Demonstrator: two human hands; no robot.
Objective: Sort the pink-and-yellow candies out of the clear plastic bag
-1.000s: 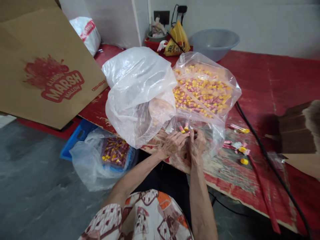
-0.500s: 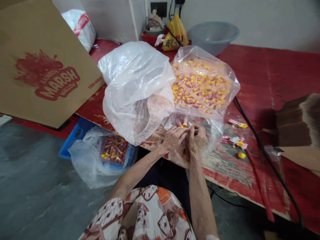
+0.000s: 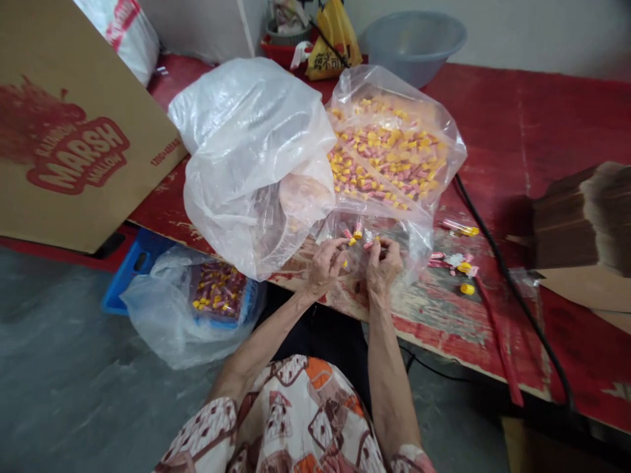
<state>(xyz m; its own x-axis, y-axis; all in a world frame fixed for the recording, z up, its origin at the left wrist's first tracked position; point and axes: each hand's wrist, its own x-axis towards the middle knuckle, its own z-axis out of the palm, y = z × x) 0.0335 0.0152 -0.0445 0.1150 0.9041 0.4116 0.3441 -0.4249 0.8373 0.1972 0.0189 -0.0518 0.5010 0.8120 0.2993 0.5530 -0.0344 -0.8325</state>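
My left hand (image 3: 328, 264) is curled at the table's front edge, fingers bent. A small yellow piece (image 3: 345, 265) shows under its fingers, but I cannot make out all that it holds. Just beyond the fingertips are pink tubes with yellow caps (image 3: 357, 227). My right hand (image 3: 384, 268) has thumb and forefinger pinched together on a small pink-and-yellow candy tube (image 3: 369, 244), partly hidden by the fingers. Behind both hands, a clear plastic bag (image 3: 446, 141) holds a heap of similar pink-and-yellow pieces. A large whitish plastic bag (image 3: 251, 131) bulges to its left.
Right of my hands lie a clear tube with a yellow cap (image 3: 459, 228), torn wrappers and a loose yellow cap (image 3: 467, 289). A black cable (image 3: 507, 276) crosses the red table. Cardboard sheets (image 3: 562, 226), a carton (image 3: 89, 131), a blue crate (image 3: 123, 276) and a basin (image 3: 414, 46) surround.
My hands have moved apart, the left one drawing back to the left. The view has shifted slightly, and more of the small tubes shows between the hands.
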